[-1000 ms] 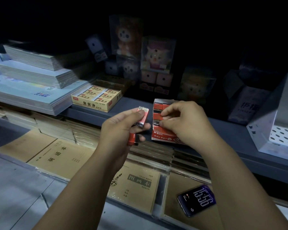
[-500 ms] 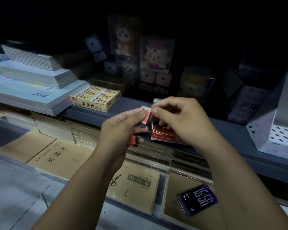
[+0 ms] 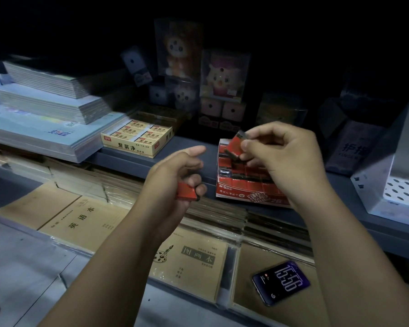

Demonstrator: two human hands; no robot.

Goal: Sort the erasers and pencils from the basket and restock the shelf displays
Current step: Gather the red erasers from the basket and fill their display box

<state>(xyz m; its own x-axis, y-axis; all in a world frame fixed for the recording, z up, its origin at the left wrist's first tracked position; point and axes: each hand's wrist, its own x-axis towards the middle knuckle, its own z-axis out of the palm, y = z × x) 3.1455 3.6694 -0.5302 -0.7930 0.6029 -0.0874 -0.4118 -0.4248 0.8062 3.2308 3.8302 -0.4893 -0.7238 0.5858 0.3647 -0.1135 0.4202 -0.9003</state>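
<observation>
A red eraser (image 3: 236, 145) is pinched by thumb and fingertips of the right hand (image 3: 282, 159), just above the red display box (image 3: 246, 185) set on the grey shelf (image 3: 194, 147). A second eraser (image 3: 187, 191) is gripped in the curled lower fingers of the left hand (image 3: 174, 175), beside the box. A yellow box (image 3: 137, 140) is seen further left.

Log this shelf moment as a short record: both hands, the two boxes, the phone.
left hand: grips a red eraser
right hand: pinches a second eraser above the red box
red box: open, at the shelf front edge
yellow box: open, on the shelf left of it
phone: face up on notebooks below, showing 15:56
</observation>
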